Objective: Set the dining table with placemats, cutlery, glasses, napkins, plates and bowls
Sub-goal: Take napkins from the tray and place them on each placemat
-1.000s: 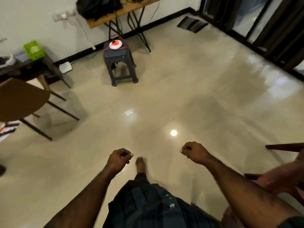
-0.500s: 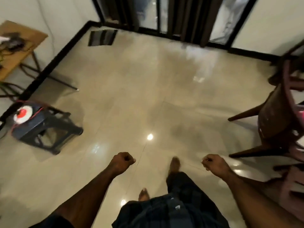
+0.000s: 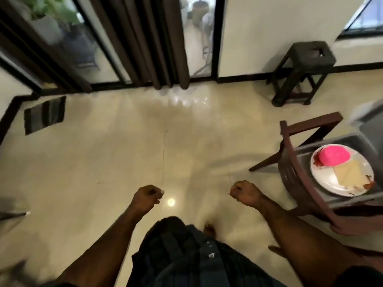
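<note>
- While the glossy cream tiled floor (image 3: 124, 158) fills most of the head view, no placing is under way; the step in hand is judged to be a walk between pickups, with nothing carried.
- The left hand (image 3: 145, 198) is held out in front of the body with its fingers (image 3: 158, 192) clenched into a loose fist, and nothing is seen inside it.
- The right hand (image 3: 246, 193) is held likewise, its fingers (image 3: 233, 191) curled shut on nothing.
- A round white plate (image 3: 325, 179) is seen at the right edge, resting on a grey tabletop (image 3: 364, 129); a pink upturned bowl (image 3: 333, 155) sits on the plate's far part, and a pale yellow folded napkin (image 3: 350, 175) lies just beside the bowl on the same plate.
- A dark brown wooden chair (image 3: 306, 183) stands between the person and that setting, its curved back crossing in front of the plate's near rim.
- Placemats, cutlery and glasses are not visible from here, so how far the task has come cannot be told; one place is judged to be at least partly laid.
- A dark plastic stool (image 3: 304, 65) stands by the wall, well apart from the hands; dark brown curtains (image 3: 145, 42) hang before glass doors, and a striped mat (image 3: 44, 114) lies on the floor at the left.
- For the next move, a turn towards the tabletop or the store of tableware is called for, with both fists opened before anything is taken; the chair back would need to be cleared on any reach to the plate.
</note>
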Demonstrator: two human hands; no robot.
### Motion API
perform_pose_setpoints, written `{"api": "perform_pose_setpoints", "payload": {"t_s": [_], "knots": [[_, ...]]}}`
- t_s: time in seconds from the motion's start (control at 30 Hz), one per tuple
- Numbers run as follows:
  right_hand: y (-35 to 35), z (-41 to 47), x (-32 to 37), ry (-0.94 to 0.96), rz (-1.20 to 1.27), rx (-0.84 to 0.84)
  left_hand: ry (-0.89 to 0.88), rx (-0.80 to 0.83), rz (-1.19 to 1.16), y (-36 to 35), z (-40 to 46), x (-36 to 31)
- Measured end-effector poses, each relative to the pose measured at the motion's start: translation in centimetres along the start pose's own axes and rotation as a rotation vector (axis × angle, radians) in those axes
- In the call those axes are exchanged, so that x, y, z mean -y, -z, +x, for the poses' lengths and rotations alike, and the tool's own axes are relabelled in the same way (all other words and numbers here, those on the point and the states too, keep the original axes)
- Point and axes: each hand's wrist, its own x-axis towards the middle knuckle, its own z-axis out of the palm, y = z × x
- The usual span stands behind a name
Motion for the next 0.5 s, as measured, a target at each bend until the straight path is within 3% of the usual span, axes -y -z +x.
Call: {"api": "perform_pose_setpoints", "payload": {"t_s": [0.23,0.5], "knots": [[10.1,11.8,6.8,-0.003,0.160,-0.174,-0.124,0.146,0.218,0.3,20.2,-14.0],[20.2,22.2,11.5,-0.125,0.295,-0.296,-0.410,0.484,0.560,-6.3,37.3,-37.4]]}}
